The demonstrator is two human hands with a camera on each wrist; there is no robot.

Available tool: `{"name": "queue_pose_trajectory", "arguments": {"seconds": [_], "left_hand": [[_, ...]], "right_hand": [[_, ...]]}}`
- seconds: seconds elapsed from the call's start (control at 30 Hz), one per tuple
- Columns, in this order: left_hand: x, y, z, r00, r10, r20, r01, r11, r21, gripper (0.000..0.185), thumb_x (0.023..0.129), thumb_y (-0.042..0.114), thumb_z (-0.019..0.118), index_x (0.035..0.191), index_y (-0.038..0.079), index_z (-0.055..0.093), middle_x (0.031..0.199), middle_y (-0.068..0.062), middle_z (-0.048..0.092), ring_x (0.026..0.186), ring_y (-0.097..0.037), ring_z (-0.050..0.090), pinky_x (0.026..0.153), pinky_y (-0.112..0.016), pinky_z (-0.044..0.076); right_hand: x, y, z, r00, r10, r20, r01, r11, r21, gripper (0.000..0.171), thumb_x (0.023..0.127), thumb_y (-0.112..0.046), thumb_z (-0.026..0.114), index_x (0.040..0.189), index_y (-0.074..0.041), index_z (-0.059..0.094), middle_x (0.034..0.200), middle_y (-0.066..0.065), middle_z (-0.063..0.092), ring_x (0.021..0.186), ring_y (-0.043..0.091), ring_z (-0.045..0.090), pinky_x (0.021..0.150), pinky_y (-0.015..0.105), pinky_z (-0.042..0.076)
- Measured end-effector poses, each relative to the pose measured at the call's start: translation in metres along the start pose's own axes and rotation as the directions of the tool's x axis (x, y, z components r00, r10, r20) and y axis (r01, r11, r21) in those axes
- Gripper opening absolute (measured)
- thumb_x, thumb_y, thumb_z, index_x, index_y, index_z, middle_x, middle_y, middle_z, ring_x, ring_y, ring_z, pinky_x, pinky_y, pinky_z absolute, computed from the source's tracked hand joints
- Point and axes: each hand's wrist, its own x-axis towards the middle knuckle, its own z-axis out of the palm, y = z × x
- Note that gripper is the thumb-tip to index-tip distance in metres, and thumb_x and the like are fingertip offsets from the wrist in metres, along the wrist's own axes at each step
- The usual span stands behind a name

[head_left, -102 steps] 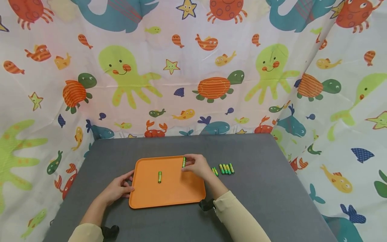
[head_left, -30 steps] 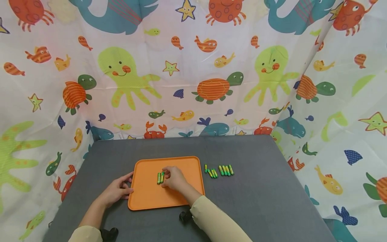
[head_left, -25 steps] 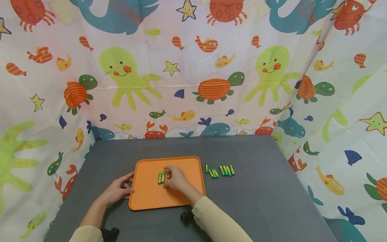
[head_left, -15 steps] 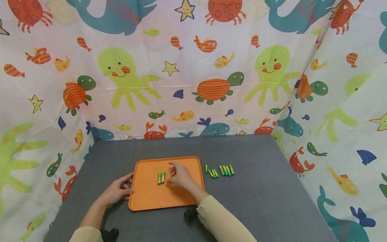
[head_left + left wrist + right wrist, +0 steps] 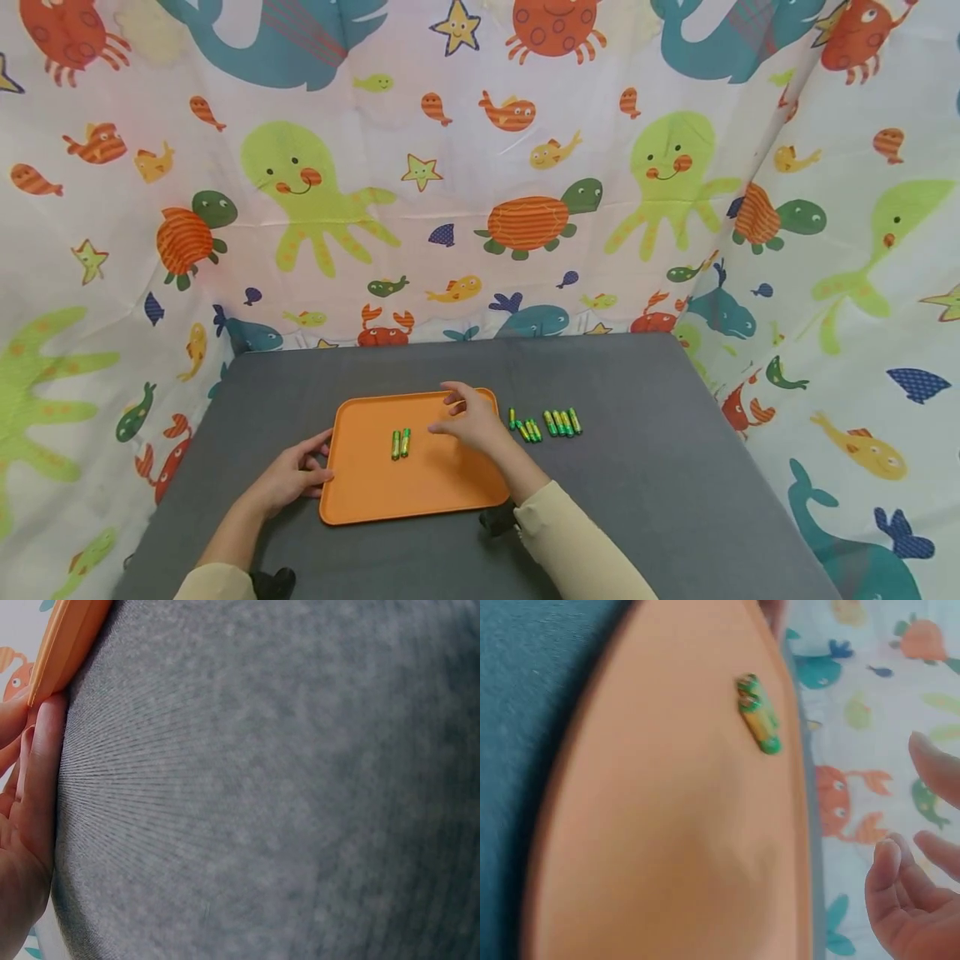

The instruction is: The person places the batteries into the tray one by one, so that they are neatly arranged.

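An orange tray [image 5: 420,487] lies on the grey table, and two green-and-yellow batteries [image 5: 406,442] rest side by side near its middle. At the tray's left edge my left hand [image 5: 288,477] holds the rim; the left wrist view has the tray's corner [image 5: 69,645] between thumb and fingers [image 5: 46,742]. My right hand [image 5: 474,423] hovers over the right part of the tray, fingers spread and holding nothing. In the right wrist view that hand [image 5: 919,900] is apart from the two batteries [image 5: 760,724].
Right of the tray lie more batteries on the table: a single one [image 5: 512,418], a small slanted group [image 5: 529,431] and a row of several [image 5: 562,422]. A curtain with sea animals [image 5: 450,208] stands behind and at both sides.
My right hand brought a battery into the tray, set it beside the first one, let go and moved back to the right. My left hand has stayed at the tray's left edge.
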Motion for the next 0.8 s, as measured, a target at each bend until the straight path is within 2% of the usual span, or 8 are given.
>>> {"name": "queue_pose_trajectory", "arguments": {"seconds": [0.1, 0.33, 0.47, 0.63, 0.8], "left_hand": [[-0.001, -0.001, -0.002, 1.000, -0.009, -0.001, 0.009, 1.000, -0.006, 0.082, 0.090, 0.010, 0.076, 0.159, 0.015, 0.032, 0.124, -0.014, 0.047, 0.085, -0.025, 0.059, 0.070, -0.037, 0.061], [0.000, -0.005, -0.002, 1.000, 0.004, 0.008, -0.004, 1.000, -0.001, 0.082, 0.089, 0.013, 0.077, 0.159, 0.015, 0.033, 0.124, -0.014, 0.047, 0.086, -0.025, 0.058, 0.070, -0.036, 0.061], [0.000, -0.005, -0.001, 1.000, 0.015, 0.008, -0.015, 1.000, -0.004, 0.082, 0.090, 0.013, 0.076, 0.159, 0.015, 0.032, 0.124, -0.014, 0.048, 0.086, -0.025, 0.058, 0.070, -0.036, 0.060], [-0.001, -0.007, -0.003, 0.999, 0.048, 0.020, -0.048, 0.999, -0.008, 0.082, 0.091, 0.012, 0.075, 0.160, 0.015, 0.030, 0.125, -0.015, 0.046, 0.087, -0.024, 0.058, 0.070, -0.037, 0.060], [-0.002, -0.009, -0.004, 0.997, 0.068, 0.032, -0.067, 0.998, -0.013, 0.083, 0.091, 0.013, 0.075, 0.160, 0.015, 0.029, 0.126, -0.015, 0.045, 0.086, -0.024, 0.057, 0.070, -0.037, 0.061]], "right_hand": [[-0.005, -0.001, -0.009, 0.999, -0.012, -0.030, 0.012, 1.000, 0.009, 0.070, 0.082, -0.031, 0.086, 0.144, -0.022, 0.055, 0.128, 0.004, 0.062, 0.112, 0.030, 0.060, 0.084, 0.038, 0.056], [-0.015, 0.003, -0.031, 0.993, -0.034, -0.116, 0.031, 0.999, -0.025, 0.066, 0.083, -0.029, 0.085, 0.142, -0.022, 0.057, 0.131, 0.007, 0.063, 0.116, 0.031, 0.062, 0.090, 0.044, 0.056], [-0.021, 0.009, -0.049, 0.989, -0.031, -0.147, 0.024, 0.998, -0.049, 0.066, 0.082, -0.029, 0.086, 0.141, -0.022, 0.058, 0.134, 0.010, 0.063, 0.117, 0.031, 0.062, 0.089, 0.044, 0.056], [-0.028, 0.020, -0.069, 0.982, -0.031, -0.188, 0.018, 0.997, -0.069, 0.066, 0.082, -0.025, 0.086, 0.142, -0.020, 0.057, 0.133, 0.010, 0.063, 0.115, 0.033, 0.062, 0.082, 0.042, 0.058], [-0.033, 0.035, -0.084, 0.977, -0.005, -0.214, -0.012, 0.997, -0.078, 0.067, 0.081, -0.026, 0.087, 0.141, -0.023, 0.058, 0.132, 0.008, 0.064, 0.114, 0.030, 0.063, 0.087, 0.045, 0.057]]}}
